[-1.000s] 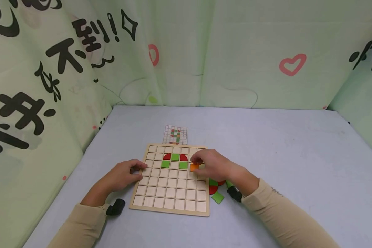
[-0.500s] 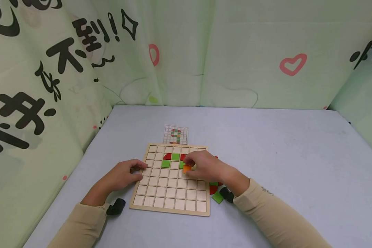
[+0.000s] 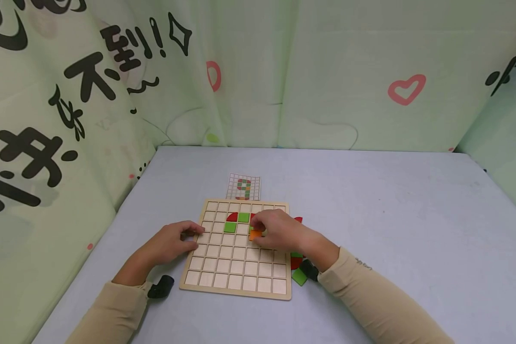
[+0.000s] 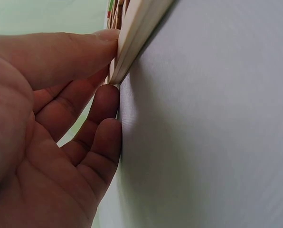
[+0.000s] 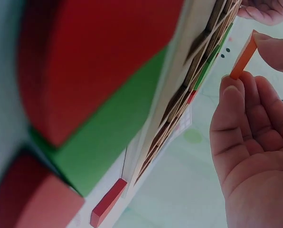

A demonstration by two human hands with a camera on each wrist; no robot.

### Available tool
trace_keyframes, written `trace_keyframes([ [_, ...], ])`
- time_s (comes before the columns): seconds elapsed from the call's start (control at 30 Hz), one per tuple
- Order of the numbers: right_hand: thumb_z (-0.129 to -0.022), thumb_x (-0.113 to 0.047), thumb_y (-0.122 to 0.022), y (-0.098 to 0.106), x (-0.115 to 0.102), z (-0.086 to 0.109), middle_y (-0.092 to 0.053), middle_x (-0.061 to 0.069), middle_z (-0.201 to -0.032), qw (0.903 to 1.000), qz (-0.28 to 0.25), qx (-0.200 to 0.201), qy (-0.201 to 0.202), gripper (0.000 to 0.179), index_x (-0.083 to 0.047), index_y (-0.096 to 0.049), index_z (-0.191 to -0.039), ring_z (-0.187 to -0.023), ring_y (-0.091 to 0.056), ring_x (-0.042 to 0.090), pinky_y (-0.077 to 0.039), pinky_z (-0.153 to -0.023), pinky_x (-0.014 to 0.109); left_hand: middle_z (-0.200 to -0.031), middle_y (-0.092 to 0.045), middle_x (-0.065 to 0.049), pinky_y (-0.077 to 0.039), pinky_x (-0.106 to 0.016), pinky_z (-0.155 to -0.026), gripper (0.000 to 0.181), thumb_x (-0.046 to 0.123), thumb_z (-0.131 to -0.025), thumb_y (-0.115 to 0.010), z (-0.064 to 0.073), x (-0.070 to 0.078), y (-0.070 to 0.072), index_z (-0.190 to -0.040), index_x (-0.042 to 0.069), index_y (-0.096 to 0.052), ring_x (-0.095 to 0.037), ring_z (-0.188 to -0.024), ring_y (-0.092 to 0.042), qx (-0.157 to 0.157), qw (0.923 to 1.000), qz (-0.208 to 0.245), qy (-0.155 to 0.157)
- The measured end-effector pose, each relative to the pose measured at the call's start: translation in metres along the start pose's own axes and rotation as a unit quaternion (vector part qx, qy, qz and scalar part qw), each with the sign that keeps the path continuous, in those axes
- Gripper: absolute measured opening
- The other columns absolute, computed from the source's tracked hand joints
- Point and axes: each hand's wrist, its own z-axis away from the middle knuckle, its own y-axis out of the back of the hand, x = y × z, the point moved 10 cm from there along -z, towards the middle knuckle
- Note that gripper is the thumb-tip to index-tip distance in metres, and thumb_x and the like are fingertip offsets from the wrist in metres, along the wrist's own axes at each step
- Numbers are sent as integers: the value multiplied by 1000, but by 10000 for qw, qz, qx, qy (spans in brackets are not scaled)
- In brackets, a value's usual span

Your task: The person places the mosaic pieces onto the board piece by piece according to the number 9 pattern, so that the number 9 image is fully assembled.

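Tile placement seems to be in hand: near mid-frame, the right hand (image 3: 281,230) pinches an orange square tile (image 3: 255,235) above the gridded wooden board (image 3: 223,264). The left hand (image 3: 173,240), fingers relaxed, touches the board's left rim. Next probably calls for squaring the tile to a cell. It looks thin, flat, plain-faced.

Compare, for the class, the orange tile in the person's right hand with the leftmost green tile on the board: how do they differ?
Colour: the orange tile is orange, while the green tile is green.
Support: the orange tile is pinched in the right hand, while the green tile sits on the board.
Pose: the orange tile is held tilted, while the green tile lies flat.
Shared: both are flat, single-coloured tiles.
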Motion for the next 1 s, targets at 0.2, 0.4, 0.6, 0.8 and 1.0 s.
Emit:
trace_keyframes([
  [0.2, -88, -17, -76, -2, 2, -2, -61, -2, -95, 10000, -18, -38, -54, 30, -3, -65, -112, -89, -55, 17, -50, -84, 31, -126, -62, -10, -43, -50, -101, 28, 10, -93, -69, 0, 1, 0, -120, 9, -67, -30, -119, -55, 0, 10000, 14, -33],
  [0.4, -90, -16, -75, -5, 3, -2, -62, -1, -97, 9998, -50, -145, -102, 28, -3, -65, -113, -91, -56, 17, -50, -85, 32, -126, -62, -10, -43, -50, -101, 28, 9, -93, -69, -1, 1, 0, -121, 9, -67, -31, -120, -55, 9, 10000, 46, -36],
  [0.6, -91, -16, -74, -8, 2, -2, -63, -1, -97, 9997, -43, -225, -90, 26, -3, -66, -112, -91, -56, 18, -50, -86, 33, -127, -62, -10, -43, -50, -102, 28, 9, -93, -70, -1, 0, 0, -121, 8, -67, -31, -121, -54, -8, 10000, 42, 11],
  [0.8, -91, -15, -73, -8, 0, -1, -63, 0, -98, 9997, 70, -238, -20, 23, -4, -66, -110, -91, -56, 18, -50, -86, 34, -126, -62, -10, -43, -50, -102, 29, 9, -93, -69, -1, -1, 0, -121, 8, -66, -31, -120, -55, -2, 10000, 31, -29],
  [1.0, -91, -16, -73, -10, 0, -1, -61, -2, -93, 9994, 191, -277, -7, 20, -6, -66, -107, -88, -54, 17, -48, -83, 33, -126, -62, -10, -43, -50, -101, 28, 9, -93, -69, -1, 0, 0, -121, 8, -66, -31, -120, -55, 1, 10000, 31, -67],
])
